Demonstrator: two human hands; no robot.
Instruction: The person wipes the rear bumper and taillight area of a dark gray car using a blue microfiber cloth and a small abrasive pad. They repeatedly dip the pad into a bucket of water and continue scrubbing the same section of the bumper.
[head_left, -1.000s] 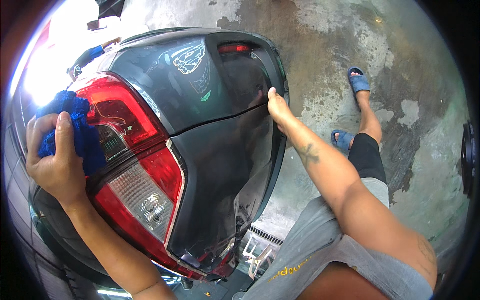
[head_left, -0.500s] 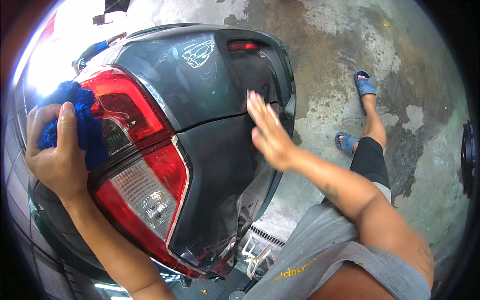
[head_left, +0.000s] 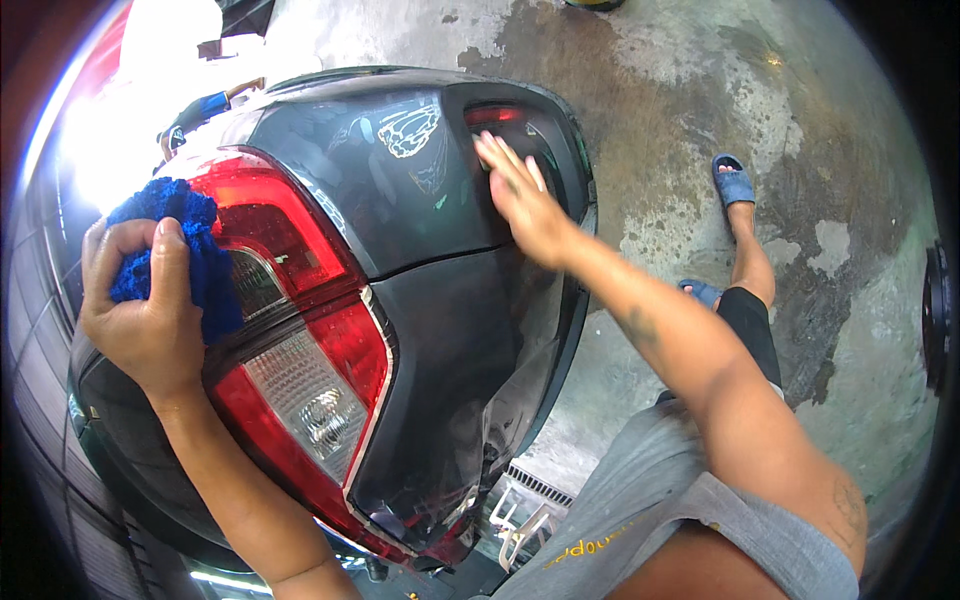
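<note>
My left hand (head_left: 140, 310) is closed round a bunched blue microfibre cloth (head_left: 215, 285), at the left side of a large red and clear tail light (head_left: 330, 335). Part of the cloth hangs down over the lamp's dark section. The light is set in the corner of a dark grey car (head_left: 440, 330). My right hand (head_left: 530, 205) is stretched out flat, with nothing in it. Its fingertips are over the body panel beside a recess that has a small red reflector (head_left: 494, 116); whether they touch the surface I cannot tell. Pale whitish smears (head_left: 410, 130) mark the panel above the seam.
A white slotted plastic stool or chair (head_left: 530, 510) stands below the car's lower corner. My feet in blue slides (head_left: 735, 185) are on the stained concrete floor (head_left: 700, 60). Another person's blue-sleeved arm (head_left: 200, 108) shows behind the car, by bright light.
My right hand has slid away from me along the panel, from near the seam up toward the red reflector. My left hand keeps hold of the cloth; the whole view has shifted slightly.
</note>
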